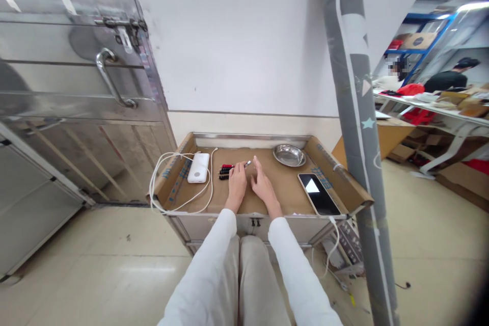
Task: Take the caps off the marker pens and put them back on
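Observation:
My left hand (pixel 237 183) rests on a cardboard-lined metal tray table (pixel 267 198), fingers closed on a small silver piece (pixel 248 163) at its fingertips. Just left of it lie red and black pens (pixel 225 171) in a short row. My right hand (pixel 262 183) lies beside the left one, fingers stretched out flat on the cardboard, holding nothing. Both arms wear white sleeves.
A white power bank (pixel 198 167) with a looping white cable (pixel 164 183) sits at the left. A round metal dish (pixel 289 155) stands at the back right, a phone (pixel 319 194) at the right. A grey rolled mat (pixel 355 112) leans on the right; a steel door (pixel 76 71) stands left. People work far right.

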`<state>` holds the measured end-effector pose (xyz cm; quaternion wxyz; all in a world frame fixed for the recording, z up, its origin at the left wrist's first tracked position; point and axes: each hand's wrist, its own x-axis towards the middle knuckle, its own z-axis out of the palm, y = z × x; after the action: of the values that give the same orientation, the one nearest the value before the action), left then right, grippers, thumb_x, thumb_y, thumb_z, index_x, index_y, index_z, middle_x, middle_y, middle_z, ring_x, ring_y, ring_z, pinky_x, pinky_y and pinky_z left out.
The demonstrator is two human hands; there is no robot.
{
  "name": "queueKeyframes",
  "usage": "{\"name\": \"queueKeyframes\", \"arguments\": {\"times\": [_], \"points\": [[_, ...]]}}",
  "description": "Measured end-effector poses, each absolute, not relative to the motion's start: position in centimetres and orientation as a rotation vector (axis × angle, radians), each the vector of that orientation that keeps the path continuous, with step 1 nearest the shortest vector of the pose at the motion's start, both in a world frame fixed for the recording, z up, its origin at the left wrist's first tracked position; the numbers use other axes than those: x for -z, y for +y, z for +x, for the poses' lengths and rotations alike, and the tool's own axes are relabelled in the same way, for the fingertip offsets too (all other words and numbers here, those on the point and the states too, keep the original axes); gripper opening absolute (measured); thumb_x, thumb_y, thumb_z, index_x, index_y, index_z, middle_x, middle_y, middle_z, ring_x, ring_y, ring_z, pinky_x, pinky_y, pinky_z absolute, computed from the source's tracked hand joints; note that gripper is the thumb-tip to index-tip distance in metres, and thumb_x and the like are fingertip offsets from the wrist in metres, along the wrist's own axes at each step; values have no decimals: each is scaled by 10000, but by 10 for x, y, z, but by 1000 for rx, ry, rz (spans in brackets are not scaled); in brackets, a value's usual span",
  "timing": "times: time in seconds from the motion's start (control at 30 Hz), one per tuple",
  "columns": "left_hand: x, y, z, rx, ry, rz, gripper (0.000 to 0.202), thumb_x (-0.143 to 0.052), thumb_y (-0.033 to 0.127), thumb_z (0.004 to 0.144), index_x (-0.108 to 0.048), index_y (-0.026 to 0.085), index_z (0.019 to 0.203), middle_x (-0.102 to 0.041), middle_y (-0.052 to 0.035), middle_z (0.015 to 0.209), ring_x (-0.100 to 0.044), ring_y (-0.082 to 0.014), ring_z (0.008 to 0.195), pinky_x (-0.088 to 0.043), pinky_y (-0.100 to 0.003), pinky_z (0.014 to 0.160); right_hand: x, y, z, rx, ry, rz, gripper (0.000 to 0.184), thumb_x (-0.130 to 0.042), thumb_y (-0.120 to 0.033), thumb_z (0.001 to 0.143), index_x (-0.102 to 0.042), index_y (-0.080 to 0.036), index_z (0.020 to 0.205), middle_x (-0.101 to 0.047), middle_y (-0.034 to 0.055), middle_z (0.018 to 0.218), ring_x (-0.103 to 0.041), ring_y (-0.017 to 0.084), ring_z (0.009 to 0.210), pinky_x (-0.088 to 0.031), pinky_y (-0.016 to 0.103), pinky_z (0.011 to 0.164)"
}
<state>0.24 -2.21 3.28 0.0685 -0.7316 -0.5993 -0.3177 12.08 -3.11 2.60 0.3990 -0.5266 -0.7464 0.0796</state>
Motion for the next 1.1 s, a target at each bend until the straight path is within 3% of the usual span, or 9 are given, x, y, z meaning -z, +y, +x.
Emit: {"name": "queueKeyframes", "arguments": {"times": [0.1,0.2,0.27,0.6,1.1], "points": [[-35,-29,1,911,-1983,-2004,307,-302,187,951,-500,179,1186,-573,-111,1132,-492,-240,1097,-379,-377,925,-16,-25,122,-127,-1928,-1482,597,-357,-136,849,-255,-126,1437,-562,155,1268,-571,208,1113,-446,366,946],[-34,-33,-3,837,-2097,-1870,291,-313,182,943,-510,183,1157,-567,-111,1107,-484,-268,1062,-402,-404,884,-8,-20,123,-72,-1998,-1539,444,-338,-140,876,-476,-100,1296,-552,163,1284,-518,218,1188,-390,378,1010],[-32,-34,-5,778,-2122,-1838,285,-310,158,936,-521,177,1125,-564,-110,1087,-490,-267,1031,-415,-400,862,-5,-17,123,-59,-2021,-1548,404,-335,-140,884,-542,-108,1229,-547,150,1297,-489,213,1223,-364,377,1038],[-28,-52,-5,627,-1972,-1974,329,-285,96,907,-498,108,1159,-553,-148,1070,-503,-245,991,-420,-375,858,-3,-18,124,-88,-1974,-1540,390,-358,-110,867,-585,-118,1184,-562,139,1281,-496,196,1219,-368,362,1046],[-26,-45,-1,647,-2128,-1926,284,-337,126,887,-487,59,1119,-517,-195,1107,-517,-269,1018,-417,-375,864,-6,-20,123,-70,-1964,-1555,383,-351,-103,865,-596,-122,1158,-583,124,1255,-521,205,1185,-378,343,1027]]}}
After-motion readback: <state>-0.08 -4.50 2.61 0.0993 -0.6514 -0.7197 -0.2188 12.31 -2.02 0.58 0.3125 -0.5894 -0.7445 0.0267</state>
